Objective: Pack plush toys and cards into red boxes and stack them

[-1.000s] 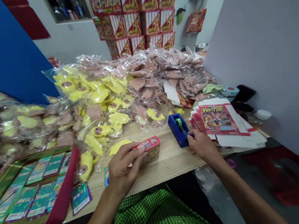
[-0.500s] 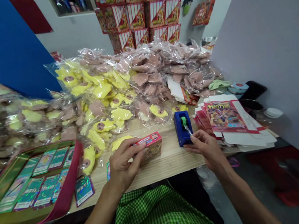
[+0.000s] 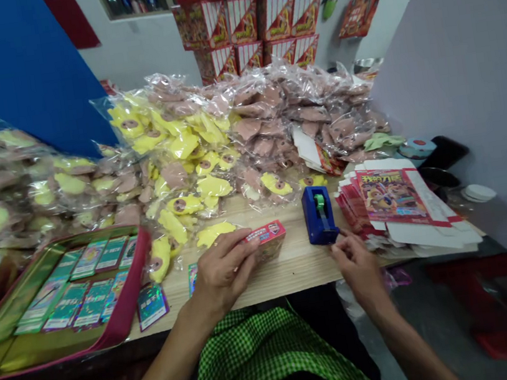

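Observation:
My left hand [image 3: 224, 272] is closed around a small red printed box [image 3: 267, 236] lying on the wooden table [image 3: 293, 269]. A blue tape dispenser [image 3: 319, 214] with a green roll stands just right of the box. Below the dispenser's near end, my right hand [image 3: 357, 262] has its fingers pinched together; a strip of clear tape seems to run from the dispenser to them, but it is too faint to be sure.
Bags of yellow and pink toys [image 3: 208, 133] are heaped across the back of the table. A stack of flat red cartons [image 3: 391, 196] lies to the right. A pink-rimmed tray [image 3: 124, 309] of green card packs sits at left. Red boxes [image 3: 252, 14] are stacked against the wall.
My right hand has drawn back from the tape dispenser toward the table's near edge. My left hand has stayed on the red box. The view has shifted slightly.

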`<state>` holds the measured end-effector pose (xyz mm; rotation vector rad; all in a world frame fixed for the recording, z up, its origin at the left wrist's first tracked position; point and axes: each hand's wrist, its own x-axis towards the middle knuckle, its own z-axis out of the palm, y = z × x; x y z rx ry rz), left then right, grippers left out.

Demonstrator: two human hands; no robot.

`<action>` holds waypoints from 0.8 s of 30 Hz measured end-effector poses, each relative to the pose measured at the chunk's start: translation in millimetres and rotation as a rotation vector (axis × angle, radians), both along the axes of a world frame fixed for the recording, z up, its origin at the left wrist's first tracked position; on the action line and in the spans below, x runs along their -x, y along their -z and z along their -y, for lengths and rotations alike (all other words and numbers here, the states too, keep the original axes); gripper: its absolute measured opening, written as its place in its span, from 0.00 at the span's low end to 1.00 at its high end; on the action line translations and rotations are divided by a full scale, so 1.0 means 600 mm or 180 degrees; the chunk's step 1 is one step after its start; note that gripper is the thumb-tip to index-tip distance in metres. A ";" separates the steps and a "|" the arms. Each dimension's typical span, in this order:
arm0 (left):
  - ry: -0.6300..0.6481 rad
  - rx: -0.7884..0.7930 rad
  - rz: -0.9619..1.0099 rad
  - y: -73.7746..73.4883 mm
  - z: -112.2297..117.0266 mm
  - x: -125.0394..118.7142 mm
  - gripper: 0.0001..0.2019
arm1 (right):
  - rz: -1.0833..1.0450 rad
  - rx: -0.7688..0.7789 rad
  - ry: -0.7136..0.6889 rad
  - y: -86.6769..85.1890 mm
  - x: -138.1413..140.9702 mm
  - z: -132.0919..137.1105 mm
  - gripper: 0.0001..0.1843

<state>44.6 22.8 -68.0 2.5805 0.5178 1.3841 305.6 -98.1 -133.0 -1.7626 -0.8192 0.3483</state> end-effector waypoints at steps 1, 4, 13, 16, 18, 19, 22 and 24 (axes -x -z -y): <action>0.0010 -0.0066 -0.0012 -0.001 0.002 0.000 0.10 | 0.0208 0.0022 -0.0015 -0.013 0.005 0.008 0.16; -0.0026 -0.0046 0.0032 -0.004 0.007 -0.002 0.08 | 0.0539 0.0045 -0.0517 -0.063 0.039 0.024 0.11; -0.0153 0.0435 0.0040 -0.005 0.022 0.000 0.11 | -0.1498 -0.0385 -0.2115 -0.153 0.166 -0.048 0.44; -0.0150 0.0404 0.0088 -0.005 0.019 0.001 0.13 | -0.1713 -0.0352 -0.1886 -0.145 0.178 -0.069 0.51; 0.0051 0.0321 -0.0007 -0.007 0.016 0.002 0.11 | -0.1757 -0.0316 -0.1743 -0.137 0.180 -0.074 0.55; 0.0139 0.0303 -0.0080 -0.008 0.015 0.002 0.11 | -0.1771 -0.0305 -0.1698 -0.134 0.181 -0.075 0.56; 0.0272 0.0472 -0.0199 -0.016 0.012 0.004 0.10 | -0.1809 -0.0293 -0.1700 -0.129 0.183 -0.075 0.60; 0.0381 0.0737 -0.0197 -0.024 0.009 0.005 0.10 | -0.1863 -0.0310 -0.1724 -0.129 0.186 -0.077 0.61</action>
